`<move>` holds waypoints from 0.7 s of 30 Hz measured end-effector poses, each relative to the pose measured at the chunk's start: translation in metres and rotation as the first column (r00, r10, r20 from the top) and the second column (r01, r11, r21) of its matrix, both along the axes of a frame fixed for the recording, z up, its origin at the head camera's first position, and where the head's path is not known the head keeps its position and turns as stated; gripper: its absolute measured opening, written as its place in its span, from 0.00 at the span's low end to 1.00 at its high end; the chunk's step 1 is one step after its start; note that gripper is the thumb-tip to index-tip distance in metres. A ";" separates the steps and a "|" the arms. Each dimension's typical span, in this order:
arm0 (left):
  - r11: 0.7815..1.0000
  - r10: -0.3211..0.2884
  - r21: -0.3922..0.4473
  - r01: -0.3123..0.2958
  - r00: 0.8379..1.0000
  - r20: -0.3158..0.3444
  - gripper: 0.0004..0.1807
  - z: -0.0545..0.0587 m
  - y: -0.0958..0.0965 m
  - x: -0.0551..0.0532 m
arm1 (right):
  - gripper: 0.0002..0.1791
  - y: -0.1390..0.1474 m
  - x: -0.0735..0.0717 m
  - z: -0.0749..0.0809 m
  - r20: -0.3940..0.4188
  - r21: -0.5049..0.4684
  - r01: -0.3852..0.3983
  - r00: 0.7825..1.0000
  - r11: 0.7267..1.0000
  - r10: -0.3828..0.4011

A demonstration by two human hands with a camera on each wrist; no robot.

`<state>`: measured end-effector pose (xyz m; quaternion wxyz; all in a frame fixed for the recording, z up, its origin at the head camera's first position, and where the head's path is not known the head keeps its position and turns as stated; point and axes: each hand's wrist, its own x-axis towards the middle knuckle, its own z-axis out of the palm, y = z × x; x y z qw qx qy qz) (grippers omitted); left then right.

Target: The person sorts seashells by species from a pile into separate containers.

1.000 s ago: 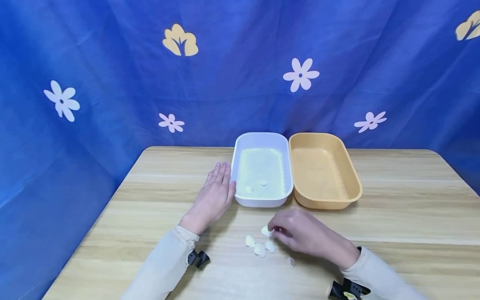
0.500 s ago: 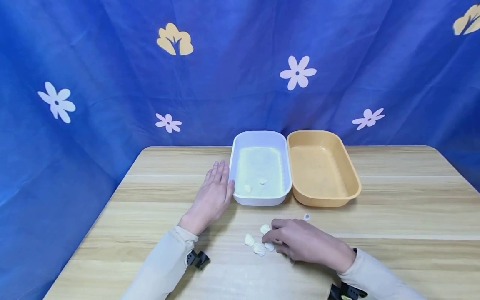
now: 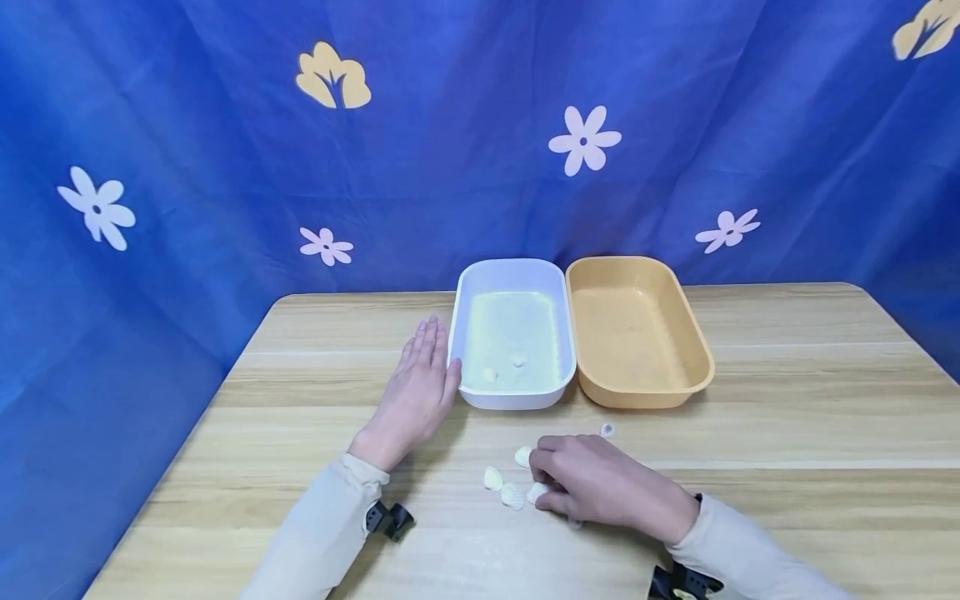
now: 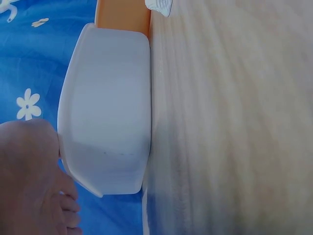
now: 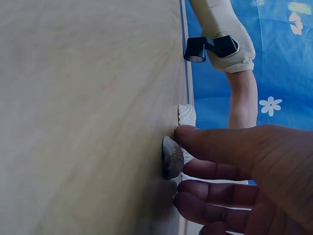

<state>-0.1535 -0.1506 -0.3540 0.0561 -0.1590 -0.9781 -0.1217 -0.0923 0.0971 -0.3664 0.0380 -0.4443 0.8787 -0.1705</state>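
Head view: I have the left grip [image 3: 408,398] laid along the left wall of the white tub [image 3: 517,401], fingers straight, holding nothing; I read it as a brace. In front of that tub the right grip [image 3: 588,482] is narrow, thumb and fingers curled round a pale shell [image 3: 537,492] on the counter [image 3: 225,467]. Loose shells [image 3: 512,497] lie beside it, and two white shells [image 3: 490,375] lie inside the tub; the orange tub [image 3: 645,399] stands just to its right.

Left wrist view: the thumb meets the white tub's rim, probably against sliding.

Right wrist view: the fingers are low, presumably because the shells are shallow; a mottled shell [image 5: 172,159] sits just beside the thumb tip. How firm the pinch is, I cannot tell.
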 end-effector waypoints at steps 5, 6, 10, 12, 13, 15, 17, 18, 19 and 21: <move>1.000 0.000 -0.010 0.000 1.000 0.004 0.34 0.000 -0.001 0.000 | 0.08 0.000 0.000 -0.001 0.016 -0.011 0.002 1.000 1.000 -0.001; 1.000 0.001 -0.013 -0.001 1.000 0.005 0.34 0.000 -0.002 -0.001 | 0.08 0.000 0.000 -0.001 0.024 -0.011 -0.005 1.000 1.000 0.005; 1.000 0.003 -0.018 -0.003 1.000 0.013 0.34 0.000 -0.003 -0.001 | 0.07 0.001 -0.001 0.002 0.042 -0.008 -0.052 0.998 0.999 0.052; 1.000 0.000 -0.021 0.000 1.000 0.010 0.34 0.000 -0.003 -0.001 | 0.06 0.001 -0.001 0.003 0.039 -0.007 -0.068 0.997 0.998 0.068; 1.000 -0.001 -0.022 0.001 1.000 0.010 0.34 0.000 -0.003 -0.001 | 0.05 0.001 -0.001 0.003 0.038 -0.011 -0.072 0.997 0.997 0.072; 1.000 -0.002 -0.024 0.002 1.000 0.007 0.34 0.000 -0.003 -0.001 | 0.05 0.001 -0.001 0.002 0.034 -0.015 -0.073 0.997 0.997 0.073; 1.000 -0.004 -0.025 0.004 1.000 0.003 0.34 0.001 -0.003 -0.002 | 0.06 0.001 -0.002 0.002 0.035 -0.022 -0.070 0.997 0.997 0.071; 1.000 -0.004 -0.024 0.004 1.000 0.004 0.34 0.001 -0.003 -0.002 | 0.07 0.001 -0.002 0.001 0.037 -0.027 -0.070 0.997 0.997 0.071; 1.000 -0.005 -0.022 0.005 1.000 0.005 0.34 0.001 -0.003 -0.002 | 0.07 0.001 -0.002 0.001 0.039 -0.031 -0.070 0.997 0.997 0.071; 1.000 -0.006 -0.023 0.006 1.000 0.007 0.34 0.001 -0.004 -0.002 | 0.09 0.001 -0.003 0.000 0.042 -0.038 -0.074 0.996 0.997 0.076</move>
